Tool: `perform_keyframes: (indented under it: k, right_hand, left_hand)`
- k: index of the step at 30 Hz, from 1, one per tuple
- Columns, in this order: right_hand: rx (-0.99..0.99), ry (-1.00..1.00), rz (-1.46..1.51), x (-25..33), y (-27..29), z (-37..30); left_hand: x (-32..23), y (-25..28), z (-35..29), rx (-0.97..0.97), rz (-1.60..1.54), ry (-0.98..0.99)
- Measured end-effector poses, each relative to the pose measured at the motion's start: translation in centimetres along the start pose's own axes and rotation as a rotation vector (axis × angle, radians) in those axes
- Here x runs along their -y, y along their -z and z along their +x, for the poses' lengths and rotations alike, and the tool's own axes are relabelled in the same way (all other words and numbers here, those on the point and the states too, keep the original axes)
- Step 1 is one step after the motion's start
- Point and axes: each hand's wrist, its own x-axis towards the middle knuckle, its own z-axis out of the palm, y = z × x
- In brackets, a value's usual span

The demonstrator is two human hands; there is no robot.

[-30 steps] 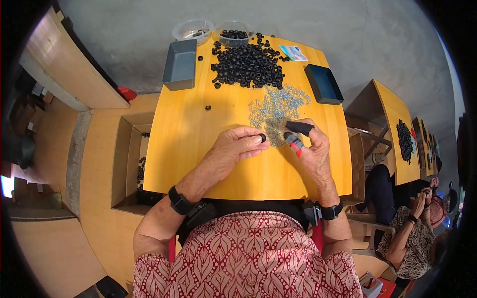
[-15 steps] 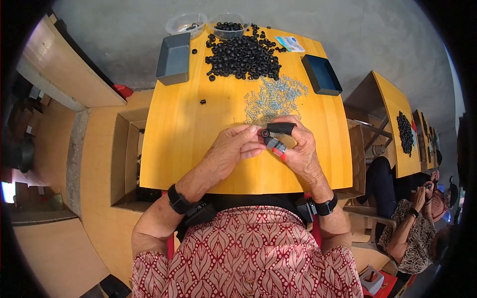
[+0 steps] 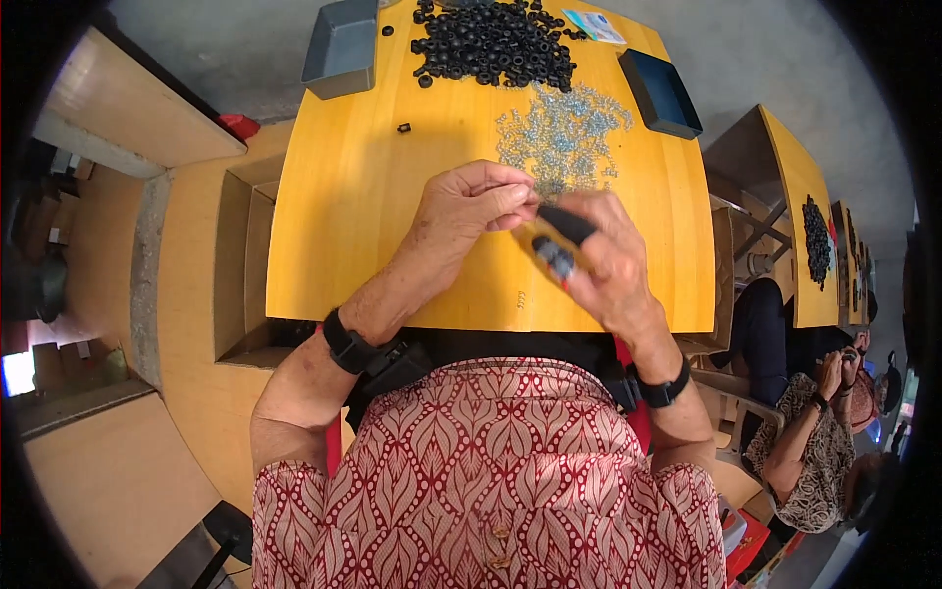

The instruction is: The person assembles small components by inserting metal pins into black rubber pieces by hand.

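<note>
Over the middle of the yellow table (image 3: 343, 226), my left hand (image 3: 456, 216) is closed in a pinch, thumb against fingers. Whatever it pinches is too small or hidden to make out. Just to its right, my right hand (image 3: 616, 257), blurred by motion, grips a pliers-like tool (image 3: 567, 224) with one black handle and one grey-and-red handle. The tool's front end is close to the left fingertips. Beyond the hands lies a spread of small shiny pieces (image 3: 559, 137) that look like springs. A lone black piece (image 3: 403, 128) sits to the left.
A heap of black ring-shaped parts (image 3: 496, 44) covers the far table. Around it are a grey tray (image 3: 339, 64) at left, a dark blue tray (image 3: 662, 93) at right and a small packet (image 3: 594, 26). A co-worker (image 3: 810, 432) sits at the far right by another table.
The view has shifted, so the table sits higher in the picture and the clear bowls are mostly out of it. My right hand and the tool have swung slightly away from the left fingers.
</note>
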Motion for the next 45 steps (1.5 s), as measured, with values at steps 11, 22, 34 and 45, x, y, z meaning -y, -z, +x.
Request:
perform_keyframes:
  k: [11,22,34,45]
  right_hand:
    - [0.517,0.102,0.143,0.3,0.6,-3.1]
    - [0.122,-0.176,0.314,0.0,2.7,-1.4]
    - [-0.001,-0.25,0.317,-0.1,1.5,-1.1]
    - [0.084,-0.239,0.389,0.2,1.7,-1.3]
  left_hand:
    - [0.0,0.3,-0.4,0.075,-0.106,0.016]
    - [-0.3,-0.7,-1.2,0.218,-0.273,0.121]
    - [0.5,-1.3,-1.6,0.172,-0.041,0.099]
    - [0.5,-1.3,-1.7,0.11,-0.098,0.178]
